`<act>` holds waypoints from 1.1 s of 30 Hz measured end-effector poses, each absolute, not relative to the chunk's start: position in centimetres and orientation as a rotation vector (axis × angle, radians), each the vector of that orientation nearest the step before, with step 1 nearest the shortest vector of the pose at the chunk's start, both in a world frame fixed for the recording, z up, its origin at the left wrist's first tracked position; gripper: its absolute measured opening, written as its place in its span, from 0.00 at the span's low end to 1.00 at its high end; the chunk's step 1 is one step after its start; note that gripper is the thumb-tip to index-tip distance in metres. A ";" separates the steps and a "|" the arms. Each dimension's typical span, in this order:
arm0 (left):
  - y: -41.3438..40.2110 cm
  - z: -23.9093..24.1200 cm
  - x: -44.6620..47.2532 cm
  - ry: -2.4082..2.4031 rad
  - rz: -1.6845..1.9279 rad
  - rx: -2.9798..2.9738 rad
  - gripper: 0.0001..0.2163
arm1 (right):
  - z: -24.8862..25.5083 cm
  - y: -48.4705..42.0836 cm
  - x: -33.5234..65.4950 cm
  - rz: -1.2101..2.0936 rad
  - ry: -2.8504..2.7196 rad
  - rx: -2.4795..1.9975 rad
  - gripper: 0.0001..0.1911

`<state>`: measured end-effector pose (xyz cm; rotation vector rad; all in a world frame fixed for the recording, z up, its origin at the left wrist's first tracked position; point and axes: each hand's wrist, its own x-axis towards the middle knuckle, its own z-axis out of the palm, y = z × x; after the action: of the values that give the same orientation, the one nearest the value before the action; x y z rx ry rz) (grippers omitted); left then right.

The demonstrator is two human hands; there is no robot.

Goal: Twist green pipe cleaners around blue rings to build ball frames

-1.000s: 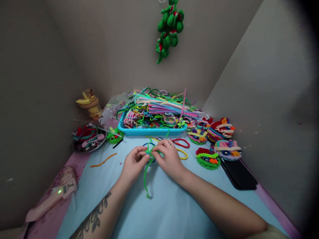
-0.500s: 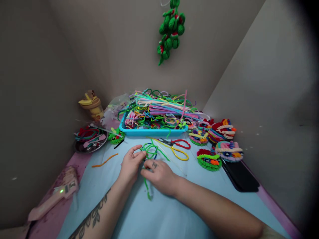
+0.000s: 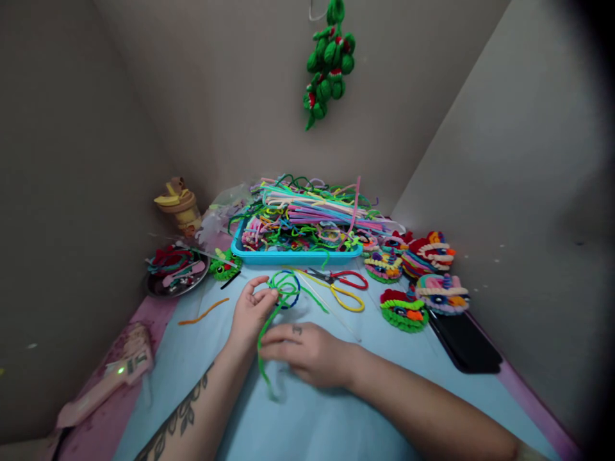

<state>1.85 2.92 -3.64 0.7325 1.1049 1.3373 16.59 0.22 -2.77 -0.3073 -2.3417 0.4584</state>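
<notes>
My left hand (image 3: 254, 310) pinches the left edge of a round piece made of a blue pipe cleaner ring (image 3: 298, 296) with green loops inside it. From the piece a long green pipe cleaner (image 3: 261, 338) hangs down toward me, its lower end slightly blurred. Below and to the right, the fingertips of my right hand (image 3: 307, 351) are closed on this strand; the exact grip is partly hidden behind the fingers. Just beyond the piece lie scissors (image 3: 331, 280) with one red and one yellow handle. Another green strand (image 3: 314, 299) rests to its right.
A blue tray (image 3: 298, 257) heaped with pipe cleaners stands at the back. Several colourful bird-like pieces (image 3: 403, 310) and a black phone-like slab (image 3: 466, 342) lie right. At left are a metal bowl (image 3: 166, 288), an orange strand (image 3: 204, 312) and a pink glue gun (image 3: 108, 381).
My right hand has moved down and away from the ring, drawing the green strand toward me and left. My left hand keeps its hold, and the blue ring now shows more fully.
</notes>
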 end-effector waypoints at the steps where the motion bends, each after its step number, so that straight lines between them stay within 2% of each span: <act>1: 2.9 -3.7 1.8 1.104 1.346 0.721 0.25 | -3.0 0.5 16.7 0.414 -2.261 -0.429 0.20; 5: 2.8 -4.0 1.9 1.065 1.387 0.712 0.24 | -4.1 2.0 17.4 0.181 -1.939 -0.883 0.17; 9: 2.6 -4.1 2.0 1.061 1.370 0.720 0.23 | -4.7 2.6 17.6 0.049 -1.968 -1.010 0.18; 20: 2.4 -4.3 2.0 1.056 1.272 0.869 0.23 | -4.3 3.2 17.3 0.349 -1.984 -1.083 0.12; 28: 2.4 -4.2 1.9 1.061 1.299 0.867 0.26 | -4.4 2.7 17.5 0.229 -1.927 -0.954 0.18; 33: 2.5 -4.3 2.1 1.094 1.321 0.912 0.27 | -4.4 2.9 17.4 0.278 -1.912 -0.963 0.14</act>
<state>2.08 2.49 -4.32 0.9121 1.0939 1.3211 17.43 2.88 -4.36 -0.9634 -1.9121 0.2782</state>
